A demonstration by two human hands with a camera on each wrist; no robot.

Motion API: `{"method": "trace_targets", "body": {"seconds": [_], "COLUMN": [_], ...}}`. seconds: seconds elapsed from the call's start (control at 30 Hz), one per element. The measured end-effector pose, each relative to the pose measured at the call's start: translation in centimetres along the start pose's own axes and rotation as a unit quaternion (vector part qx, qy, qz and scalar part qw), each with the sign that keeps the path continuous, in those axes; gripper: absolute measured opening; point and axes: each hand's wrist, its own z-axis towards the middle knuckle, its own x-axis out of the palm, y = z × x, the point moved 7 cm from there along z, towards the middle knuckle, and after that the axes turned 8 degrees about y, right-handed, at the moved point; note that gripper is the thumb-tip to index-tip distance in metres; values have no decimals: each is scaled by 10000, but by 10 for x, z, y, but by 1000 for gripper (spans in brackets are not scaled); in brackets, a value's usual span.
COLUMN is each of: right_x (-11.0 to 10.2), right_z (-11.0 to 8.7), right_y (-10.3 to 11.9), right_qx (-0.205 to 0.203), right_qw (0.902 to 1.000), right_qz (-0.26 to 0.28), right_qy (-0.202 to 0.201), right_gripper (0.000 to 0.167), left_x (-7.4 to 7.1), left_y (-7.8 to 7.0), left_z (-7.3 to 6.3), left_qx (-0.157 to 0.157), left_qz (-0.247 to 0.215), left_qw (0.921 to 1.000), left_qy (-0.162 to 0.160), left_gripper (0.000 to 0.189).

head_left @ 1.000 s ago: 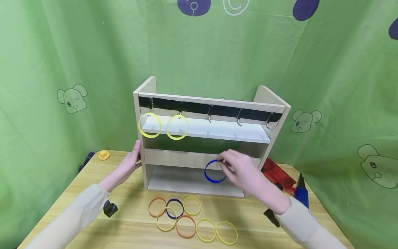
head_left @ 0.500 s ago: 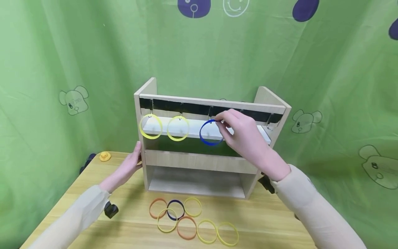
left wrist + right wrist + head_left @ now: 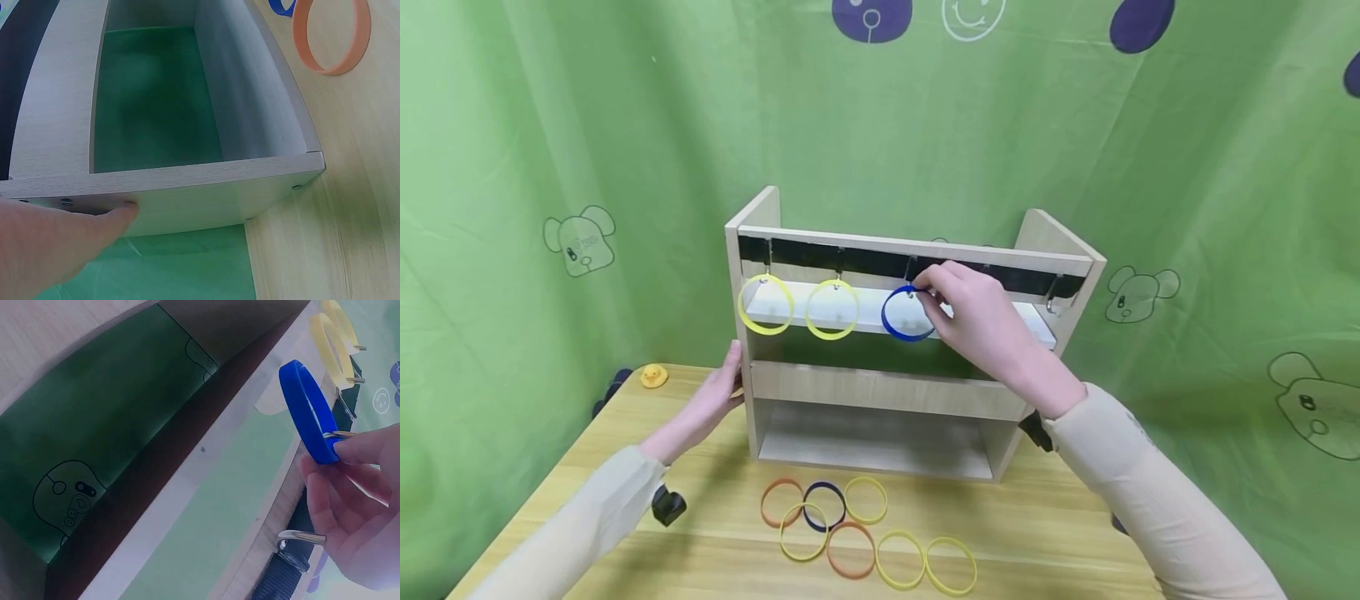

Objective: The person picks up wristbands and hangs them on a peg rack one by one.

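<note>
My right hand (image 3: 973,312) pinches a blue silicone wristband (image 3: 907,337) between thumb and fingers, at the middle hook of a small wooden shelf (image 3: 880,387). In the right wrist view the tip of a metal hook (image 3: 340,434) passes through the blue wristband, right by my thumb. Two yellow wristbands (image 3: 766,331) hang from the two hooks to its left. My left hand (image 3: 709,400) rests against the outside of the shelf's left side panel (image 3: 187,200), its thumb along the panel; its other fingers are mostly hidden.
Several orange, yellow and dark blue wristbands (image 3: 851,576) lie on the wooden table (image 3: 715,533) in front of the shelf. A bare hook (image 3: 1051,304) is at the right end of the black strip (image 3: 872,260). A yellow toy duck (image 3: 653,377) sits at the back left; a green curtain (image 3: 880,125) hangs behind.
My right hand has raised the blue wristband from in front of the lower shelf up to the middle hook, then shifted it slightly there. My left hand has stayed on the side panel.
</note>
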Motion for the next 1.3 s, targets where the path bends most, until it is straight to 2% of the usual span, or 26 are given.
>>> {"method": "trace_targets", "body": {"seconds": [0.23,0.33,0.43,0.57,0.7,0.8,0.93,1.1,1.3], "right_x": [-9,-11,-3,28,72,104,138,162,174], "right_z": [-15,-30,-50,-84,-129,-165,-204,-232,-245], "right_y": [4,7,11,12,5,2,3,6,9], "right_qx": [-57,-80,-115,-72,298,625,846,859,839], "right_qw": [9996,9996,9999,9993,9945,9856,9708,9587,9526], "right_qz": [-205,-173,-77,53,293,641,1074,1419,1504], "right_qy": [-185,-199,-55,362,956,1432,1973,2311,2508], "right_gripper": [10,12,15,16,14,13,12,13,17], "left_x": [3,4,3,1,0,0,0,0,1], "left_y": [0,-1,-2,-3,-3,-2,-4,-5,-3], "left_z": [0,1,2,2,1,0,-2,-2,-1], "left_qx": [19,34,38,31,9,-5,31,53,-19], "left_qz": [5,28,47,50,33,9,22,33,-11], "left_qw": [10000,9999,9999,10000,10000,10000,10000,10000,10000], "left_qy": [81,108,110,74,69,68,68,70,53], "left_gripper": [85,85,86,87,86,86,85,85,86]}}
